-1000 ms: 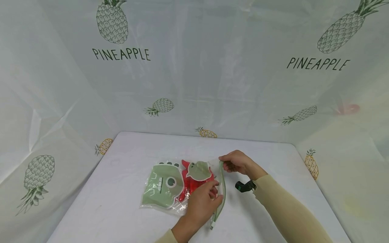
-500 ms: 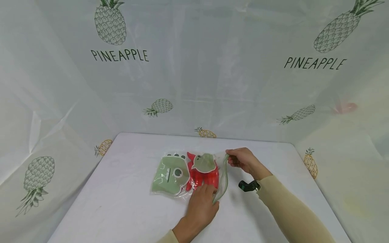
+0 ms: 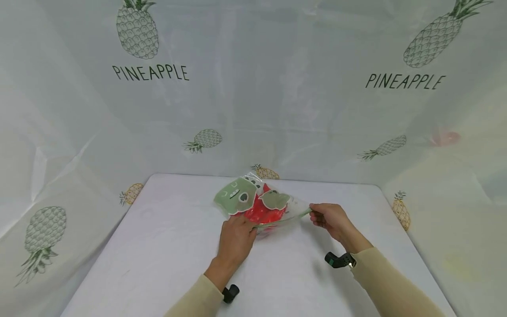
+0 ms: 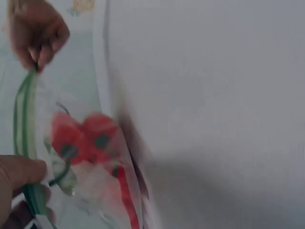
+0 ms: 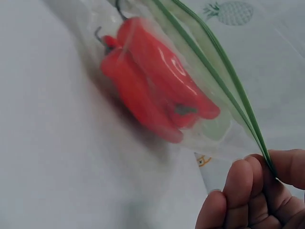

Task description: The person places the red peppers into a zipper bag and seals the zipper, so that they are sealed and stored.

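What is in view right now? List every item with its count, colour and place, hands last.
zip bag: one, clear with a green zip strip, lifted over the middle of the table, stretched between both hands.
red item: one, bright red, inside the zip bag.
green cartoon shapes: two, pale green, on the bag's far side.
table: one, white, below the bag.
pineapple sheeting: white with printed pineapples, around the table's far and side edges.
left hand: one, pinches the zip strip's left end.
right hand: one, pinches the zip strip's right end.
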`<state>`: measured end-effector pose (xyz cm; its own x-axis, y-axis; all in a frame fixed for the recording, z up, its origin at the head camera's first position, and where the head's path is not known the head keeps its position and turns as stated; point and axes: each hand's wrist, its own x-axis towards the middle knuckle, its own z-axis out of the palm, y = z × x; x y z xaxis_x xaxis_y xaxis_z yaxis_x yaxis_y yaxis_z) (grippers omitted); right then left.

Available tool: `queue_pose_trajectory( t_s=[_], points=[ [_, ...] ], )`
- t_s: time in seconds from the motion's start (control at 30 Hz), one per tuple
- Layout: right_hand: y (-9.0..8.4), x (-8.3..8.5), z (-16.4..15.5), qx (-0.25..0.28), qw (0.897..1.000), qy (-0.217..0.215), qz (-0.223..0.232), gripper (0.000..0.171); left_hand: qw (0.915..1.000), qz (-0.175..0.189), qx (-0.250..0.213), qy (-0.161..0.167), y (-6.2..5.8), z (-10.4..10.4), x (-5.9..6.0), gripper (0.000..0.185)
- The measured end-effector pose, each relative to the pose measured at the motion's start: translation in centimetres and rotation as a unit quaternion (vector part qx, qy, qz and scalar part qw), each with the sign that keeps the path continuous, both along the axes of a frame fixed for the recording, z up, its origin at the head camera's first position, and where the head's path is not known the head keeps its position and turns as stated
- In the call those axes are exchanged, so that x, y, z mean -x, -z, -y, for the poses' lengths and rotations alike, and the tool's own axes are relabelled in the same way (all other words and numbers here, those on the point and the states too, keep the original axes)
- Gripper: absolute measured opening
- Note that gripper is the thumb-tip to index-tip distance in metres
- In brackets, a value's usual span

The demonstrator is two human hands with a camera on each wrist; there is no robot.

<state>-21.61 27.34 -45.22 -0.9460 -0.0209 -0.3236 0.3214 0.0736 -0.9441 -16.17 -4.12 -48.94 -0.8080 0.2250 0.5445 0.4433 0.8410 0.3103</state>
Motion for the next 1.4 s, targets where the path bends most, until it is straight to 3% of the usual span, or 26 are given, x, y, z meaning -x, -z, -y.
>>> queue_pose_trajectory(
  t_s=[0.13,0.23,0.33,0.53,0.6,0.7,0.77,0.83,0.87,0.9,1.0,1.03,1.1,1.13,1.17,1.4],
  points=[
    [0.7,-1.7,0.2,-0.001,1.0,-0.009,0.0,0.022,0.9983,-0.033,0.035,0.031,0.3,1.9,0.8,0.027],
    [1.2,-2.8,0.7,0.004,1.0,-0.018,-0.001,0.02,0.9962,-0.035,0.065,0.046,0.4,3.3,1.2,0.027],
    [1.7,-3.8,1.4,0.014,1.0,-0.028,-0.001,0.019,0.9952,-0.028,0.082,0.044,0.6,4.7,1.2,0.025],
    [2.3,-5.2,3.1,0.029,0.999,-0.037,0.004,0.019,0.997,-0.016,0.072,0.023,1.2,7.4,0.6,0.024],
    [2.4,-5.4,3.5,0.032,0.999,-0.033,0.006,0.019,0.9986,0.017,0.051,0.001,1.5,8.1,0.4,0.027],
    [2.5,-5.7,3.8,0.037,0.999,-0.028,0.007,0.02,0.9923,0.115,-0.014,-0.043,2.0,8.9,0.0,0.029],
    [2.6,-5.8,3.8,0.039,0.999,-0.027,0.008,0.02,0.9736,0.199,-0.088,-0.069,1.9,9.2,-0.2,0.024],
    [2.7,-5.9,3.8,0.039,0.999,-0.027,0.007,0.021,0.9389,0.281,-0.185,-0.074,1.8,9.5,-0.4,0.02],
    [2.7,-5.9,3.9,0.038,0.999,-0.026,0.008,0.021,0.9154,0.315,-0.24,-0.071,1.7,9.7,-0.4,0.02],
    [2.7,-5.9,4.0,0.037,0.999,-0.025,0.007,0.022,0.8866,0.347,-0.299,-0.064,1.6,9.7,-0.5,0.023],
    [2.8,-5.8,3.9,0.033,0.999,-0.022,0.007,0.023,0.7835,0.421,-0.454,-0.053,1.4,9.5,-0.2,0.036],
    [2.9,-5.8,3.9,0.032,0.999,-0.02,0.007,0.023,0.7552,0.436,-0.487,-0.049,1.3,9.3,-0.1,0.04],
    [3.1,-5.7,3.8,0.031,0.999,-0.017,0.008,0.024,0.7206,0.456,-0.52,-0.042,1.2,9.1,0.1,0.045],
    [3.2,-5.7,3.7,0.03,0.999,-0.016,0.009,0.024,0.7108,0.465,-0.526,-0.041,1.1,9.1,0.1,0.045],
    [3.2,-5.6,3.7,0.029,0.999,-0.016,0.01,0.024,0.7068,0.471,-0.526,-0.037,1.1,9.0,0.2,0.045],
    [3.9,-5.4,3.2,0.027,0.999,-0.011,0.019,0.024,0.6933,0.506,-0.513,0.01,1.0,9.4,0.4,0.035]
  ],
)
